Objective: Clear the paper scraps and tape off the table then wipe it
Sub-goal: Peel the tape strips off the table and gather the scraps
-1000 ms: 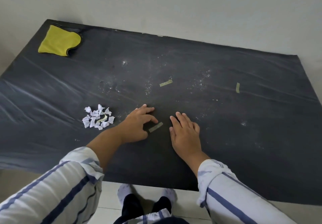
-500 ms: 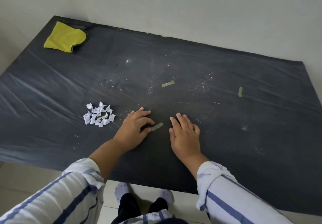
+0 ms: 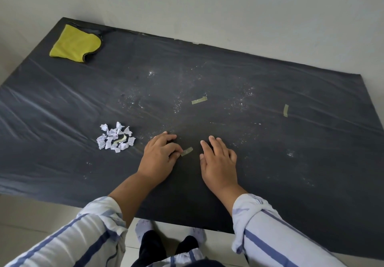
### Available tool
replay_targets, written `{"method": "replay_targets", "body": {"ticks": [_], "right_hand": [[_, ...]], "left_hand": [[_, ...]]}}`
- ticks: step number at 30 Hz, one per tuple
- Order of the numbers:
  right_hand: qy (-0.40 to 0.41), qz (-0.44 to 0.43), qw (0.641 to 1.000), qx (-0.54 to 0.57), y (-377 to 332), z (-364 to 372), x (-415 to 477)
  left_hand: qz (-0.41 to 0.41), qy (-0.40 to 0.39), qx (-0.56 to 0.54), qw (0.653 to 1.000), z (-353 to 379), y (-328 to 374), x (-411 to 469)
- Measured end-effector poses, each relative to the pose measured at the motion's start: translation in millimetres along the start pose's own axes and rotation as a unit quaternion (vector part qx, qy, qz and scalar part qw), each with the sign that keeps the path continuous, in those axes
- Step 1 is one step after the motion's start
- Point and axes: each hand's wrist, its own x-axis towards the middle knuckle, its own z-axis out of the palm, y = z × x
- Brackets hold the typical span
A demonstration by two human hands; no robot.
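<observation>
1. The tape strip (image 3: pixel 186 151) being worked on lies flat on the black bench (image 3: pixel 62 173), right between the two hands. Its long axis runs left-low to right-high, and its left end sits at the fingertips of the left hand (image 3: pixel 159 158).
2. The left hand is curled, with thumb and forefinger pinched together at that left end. It looks like it's picking at the edge to lift it (can't tell if it actually has hold of the tape or is just scratching at it).
3. The right hand (image 3: pixel 218 160) is just right of the strip, not touching it, lying open and flat with its palm on the bench and holding nothing. So the left hand is clearly the nearer one, and my guess is the peel goes from the left end toward the right.
4. Tape count: three loose strips. There's this one, a second strip (image 3: pixel 199 100) farther back from it, and a third strip (image 3: pixel 286 110) well off to the right, standing nearly upright in the frame.
5. Paper scraps: one pile (image 3: pixel 115 138) left of the left hand, roughly a dozen-plus crumpled bits with what looks like a tape bit on top.
6. One yellow cloth (image 3: pixel 75 45) sits at the far left corner, untouched, so by my read wiping hasn't started. White specks are scattered around the middle.
</observation>
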Motion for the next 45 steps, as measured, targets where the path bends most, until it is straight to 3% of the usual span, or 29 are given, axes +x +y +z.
{"method": "replay_targets", "body": {"ticks": [17,22,25,27,30,32,34,37,45], "right_hand": [[-0.007,0.010,1.000,-0.002,-3,-3,1],[-0.022,0.022,0.999,0.045,-4,-6,3],[-0.008,0.094,0.979,0.180,-18,-22,12],[0.014,0.155,0.927,0.340,-36,-36,20],[-0.091,0.283,0.748,0.594,-69,-53,34],[-0.159,0.316,0.632,0.690,-84,-57,42],[-0.187,0.314,0.578,0.730,-96,-59,49],[-0.197,0.284,0.593,0.728,-113,-57,56],[-0.147,0.231,0.722,0.636,-154,-42,69]], "left_hand": [[-0.109,0.032,-0.040,0.993,-8,31,18],[-0.185,-0.001,-0.223,0.957,-23,38,20],[-0.194,0.031,-0.315,0.929,-36,38,17],[-0.188,0.042,-0.348,0.918,-46,37,13],[-0.177,0.053,-0.388,0.903,-60,30,8],[-0.168,0.055,-0.395,0.902,-68,22,5],[-0.163,0.050,-0.391,0.904,-75,14,0],[-0.162,0.042,-0.389,0.906,-87,0,-6],[-0.254,0.040,-0.414,0.873,-111,-35,-15]]}}
